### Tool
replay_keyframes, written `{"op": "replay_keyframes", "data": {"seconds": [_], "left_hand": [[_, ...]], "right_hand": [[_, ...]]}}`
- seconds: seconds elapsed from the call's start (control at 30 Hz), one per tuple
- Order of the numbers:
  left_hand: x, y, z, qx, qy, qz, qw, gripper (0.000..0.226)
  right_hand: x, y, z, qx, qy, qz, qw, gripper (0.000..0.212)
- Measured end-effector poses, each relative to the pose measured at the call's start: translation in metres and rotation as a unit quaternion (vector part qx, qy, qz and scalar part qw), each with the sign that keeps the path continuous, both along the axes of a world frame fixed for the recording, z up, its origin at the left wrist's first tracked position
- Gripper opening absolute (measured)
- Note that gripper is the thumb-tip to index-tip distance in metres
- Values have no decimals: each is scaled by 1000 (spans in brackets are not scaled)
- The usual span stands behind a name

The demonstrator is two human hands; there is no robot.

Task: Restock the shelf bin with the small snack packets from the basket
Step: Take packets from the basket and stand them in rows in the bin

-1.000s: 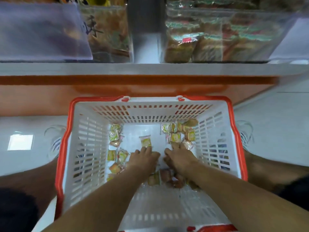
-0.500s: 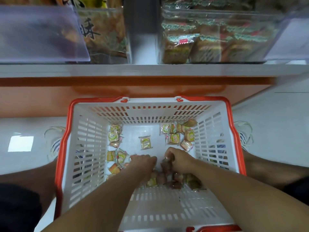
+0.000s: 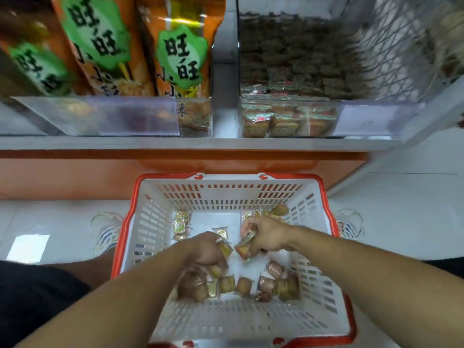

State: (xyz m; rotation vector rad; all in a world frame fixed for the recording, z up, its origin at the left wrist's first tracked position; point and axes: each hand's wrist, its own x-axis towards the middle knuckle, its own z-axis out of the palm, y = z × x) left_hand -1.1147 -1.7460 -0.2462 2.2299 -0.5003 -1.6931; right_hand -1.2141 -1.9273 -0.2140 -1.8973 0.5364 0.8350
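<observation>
Inside slatted plastic basket (image 3: 148, 237), crinkly packets (image 3: 227, 285).

I am reaching both bare forearms forward and down, side by side, wrists angled inward so the two hands are nearly meeting. My left hand (image 3: 207, 249) is facing knuckles up, its fingers curling tight around packets (image 3: 224, 248) bunched in its grasp. My right hand (image 3: 265, 237) is sitting slightly farther forward, wrist bending left, fingers and thumb pinching more packets that are poking out below the knuckles. The two fists are staying just apart, not touching. My knees are showing at either side, the left in dark cloth.
</observation>
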Motion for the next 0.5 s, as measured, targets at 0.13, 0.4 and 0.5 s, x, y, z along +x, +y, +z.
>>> {"op": "replay_keyframes", "data": {"seconds": [0.13, 0.4, 0.5], "left_hand": [[31, -7, 76, -45, 47, 76, 995, 27], [42, -36, 242, -183, 200, 231, 934, 17], [42, -34, 273, -246, 219, 278, 902, 26]], "right_hand": [[10, -5, 99, -23, -63, 96, 993, 45], [17, -21, 254, -4, -341, -127, 931, 42], [20, -26, 268, 13, -372, -137, 918, 38]]}}
